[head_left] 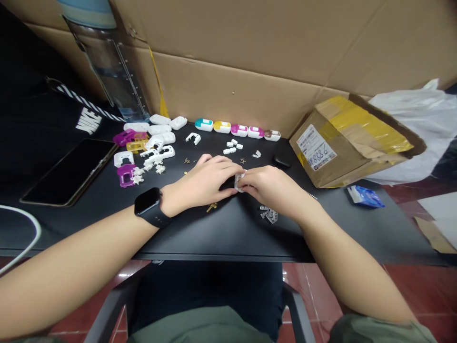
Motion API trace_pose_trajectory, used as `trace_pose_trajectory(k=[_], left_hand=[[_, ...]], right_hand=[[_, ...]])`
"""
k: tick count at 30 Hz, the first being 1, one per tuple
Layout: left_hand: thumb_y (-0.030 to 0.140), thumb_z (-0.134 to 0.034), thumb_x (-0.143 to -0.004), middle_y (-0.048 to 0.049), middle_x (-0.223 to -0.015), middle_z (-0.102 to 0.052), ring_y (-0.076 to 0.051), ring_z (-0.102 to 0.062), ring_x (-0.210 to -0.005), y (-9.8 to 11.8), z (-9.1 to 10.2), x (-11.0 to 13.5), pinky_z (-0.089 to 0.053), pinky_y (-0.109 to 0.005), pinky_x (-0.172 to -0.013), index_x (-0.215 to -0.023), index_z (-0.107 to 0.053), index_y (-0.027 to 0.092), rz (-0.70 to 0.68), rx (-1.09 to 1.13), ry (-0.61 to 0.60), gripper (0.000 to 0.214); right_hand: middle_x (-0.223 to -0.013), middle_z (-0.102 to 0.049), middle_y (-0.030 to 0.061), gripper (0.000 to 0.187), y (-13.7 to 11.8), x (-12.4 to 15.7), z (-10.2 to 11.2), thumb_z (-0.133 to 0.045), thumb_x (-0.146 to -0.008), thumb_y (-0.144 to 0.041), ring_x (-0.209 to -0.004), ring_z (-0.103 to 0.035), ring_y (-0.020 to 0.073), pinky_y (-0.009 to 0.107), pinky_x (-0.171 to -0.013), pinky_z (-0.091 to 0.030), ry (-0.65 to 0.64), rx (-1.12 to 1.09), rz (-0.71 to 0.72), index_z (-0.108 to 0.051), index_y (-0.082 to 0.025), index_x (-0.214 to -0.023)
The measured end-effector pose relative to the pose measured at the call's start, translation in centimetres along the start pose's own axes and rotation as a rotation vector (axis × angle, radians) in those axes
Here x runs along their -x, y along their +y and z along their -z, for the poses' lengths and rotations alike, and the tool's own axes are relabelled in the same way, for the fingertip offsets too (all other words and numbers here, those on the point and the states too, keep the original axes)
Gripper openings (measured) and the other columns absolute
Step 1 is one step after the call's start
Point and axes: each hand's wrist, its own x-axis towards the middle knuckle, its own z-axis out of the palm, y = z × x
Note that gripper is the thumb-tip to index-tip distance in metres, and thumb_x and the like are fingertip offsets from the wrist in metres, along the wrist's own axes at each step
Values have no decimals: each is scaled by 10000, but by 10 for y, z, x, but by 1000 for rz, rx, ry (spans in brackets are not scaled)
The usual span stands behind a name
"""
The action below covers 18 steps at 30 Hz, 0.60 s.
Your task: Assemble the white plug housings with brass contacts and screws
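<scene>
My left hand (209, 180) and my right hand (267, 188) meet over the black table top (228, 238), their fingers closed around a small white plastic part (239, 182) that is mostly hidden. A black smartwatch (148, 207) sits on my left wrist. Beyond my left hand lie white and magenta plastic frames (125, 175), and a row of white shells with coloured inserts (221, 126) stands farther back. Tiny brass screws (187, 161) are scattered near my left fingers. A gold-coloured piece (212, 206) lies below my left hand, and clear plastic pieces (269, 214) lie just below my right hand.
A taped cardboard parcel (344, 143) sits at the right, with a blue packet (364, 196) near it. A dark tablet or phone (67, 171) lies at the left on black cloth. Cardboard sheets (250, 62) stand behind the table, and a white cable (24, 226) curves at the left.
</scene>
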Motion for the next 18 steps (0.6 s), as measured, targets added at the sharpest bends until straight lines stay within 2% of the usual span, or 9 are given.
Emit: trace_pose_trajectory(k=[5, 18], left_hand=[[386, -732, -1092, -70, -1531, -732, -304, -610, -1457, 0, 0, 0, -347, -445, -1062, -1419, -670, 235, 1, -9, -9, 365], [382, -679, -1097, -86, -1529, -733, -316, -602, -1444, 0, 0, 1, -364, -443, -1052, -1450, -661, 242, -3, -8, -3, 380]], right_hand=[[-1013, -830, 72, 195, 0, 0, 1, -681, -1054, -99, -919, -764, 217, 306, -817, -484, -11, -50, -42, -834, -209, -1002], [-1042, -844, 92, 239, 3, 3, 4, -675, -1048, -95, -926, -779, 213, 307, -828, -528, -26, -29, 46, -870, -206, -965]])
